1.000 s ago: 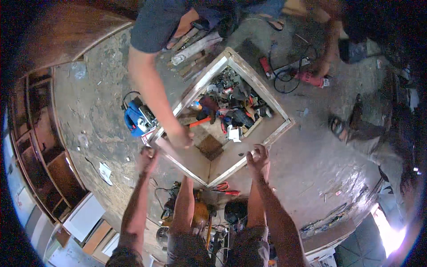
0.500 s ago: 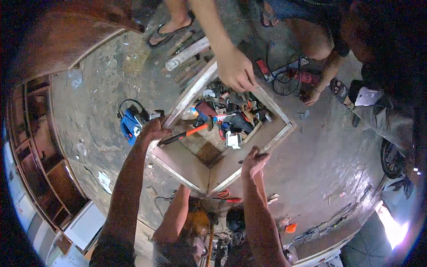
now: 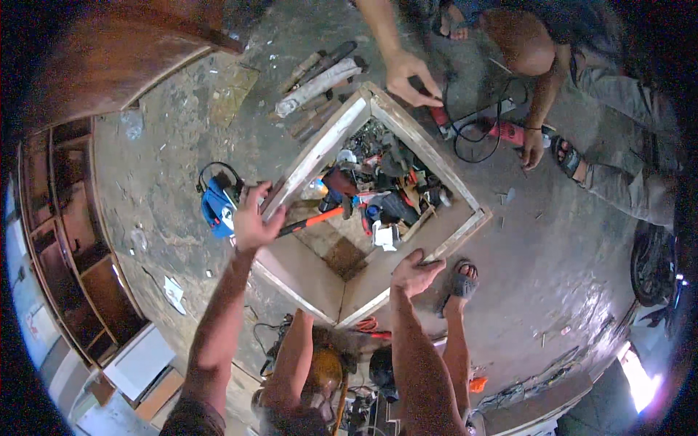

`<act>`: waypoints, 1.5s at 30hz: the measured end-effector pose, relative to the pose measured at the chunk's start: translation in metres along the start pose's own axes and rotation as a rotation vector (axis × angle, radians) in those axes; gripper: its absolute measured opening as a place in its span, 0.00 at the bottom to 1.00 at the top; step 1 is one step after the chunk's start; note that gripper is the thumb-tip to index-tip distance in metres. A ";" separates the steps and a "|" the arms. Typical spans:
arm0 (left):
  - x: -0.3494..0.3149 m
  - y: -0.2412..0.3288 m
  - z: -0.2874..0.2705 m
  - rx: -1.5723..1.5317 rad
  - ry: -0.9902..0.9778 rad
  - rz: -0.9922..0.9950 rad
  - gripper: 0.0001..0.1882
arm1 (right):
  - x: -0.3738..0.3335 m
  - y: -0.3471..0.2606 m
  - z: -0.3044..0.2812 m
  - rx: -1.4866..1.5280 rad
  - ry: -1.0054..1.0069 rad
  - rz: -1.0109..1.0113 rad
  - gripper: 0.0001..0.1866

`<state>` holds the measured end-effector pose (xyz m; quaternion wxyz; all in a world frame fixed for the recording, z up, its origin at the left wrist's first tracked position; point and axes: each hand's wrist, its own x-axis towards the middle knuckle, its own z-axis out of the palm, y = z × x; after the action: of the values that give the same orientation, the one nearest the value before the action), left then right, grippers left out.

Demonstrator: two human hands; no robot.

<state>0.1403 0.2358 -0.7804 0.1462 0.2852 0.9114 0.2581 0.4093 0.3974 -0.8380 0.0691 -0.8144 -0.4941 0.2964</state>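
Note:
An open wooden box frame (image 3: 313, 154) with pale, worn rims stands cornerwise in front of me, tools heaped within its sides. My left hand (image 3: 254, 218) is at its left rim, the thumb over the edge and the fingers bent. My right hand (image 3: 416, 274) grips the near right rim, with its fingertips partly hidden. Inside, a hammer (image 3: 313, 221) with an orange and black handle lies with its handle end close to my left hand. Beyond the far corner, another person's hand (image 3: 411, 78) hangs in the air, off the frame.
A blue power tool (image 3: 216, 207) lies left of the frame. Wood pieces and a white roll (image 3: 320, 87) lie beyond. On the right, a person crouches by a red corded power tool (image 3: 507, 133). A sandalled foot (image 3: 462, 278) stands near my right hand. Open wooden shelves (image 3: 73, 218) line the left.
The other person's hand has left the frame's far rim and moved away. My left hand has shifted its hold on the left rim. A sandalled foot has come into sight by my right hand.

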 end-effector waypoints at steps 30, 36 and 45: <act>0.007 0.071 0.199 -0.087 -0.214 -0.125 0.21 | 0.009 0.014 0.007 0.014 0.124 -0.138 0.31; 0.065 0.102 0.217 -0.036 -0.314 -0.041 0.38 | 0.004 0.015 0.012 -0.092 0.120 -0.169 0.33; -0.016 0.039 0.222 0.104 -0.435 0.154 0.35 | 0.005 0.010 0.008 -0.031 0.063 -0.062 0.29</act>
<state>0.2620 0.3401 -0.9399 0.3042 0.4102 0.8460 0.1534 0.4141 0.3948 -0.8506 0.0812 -0.8085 -0.5213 0.2607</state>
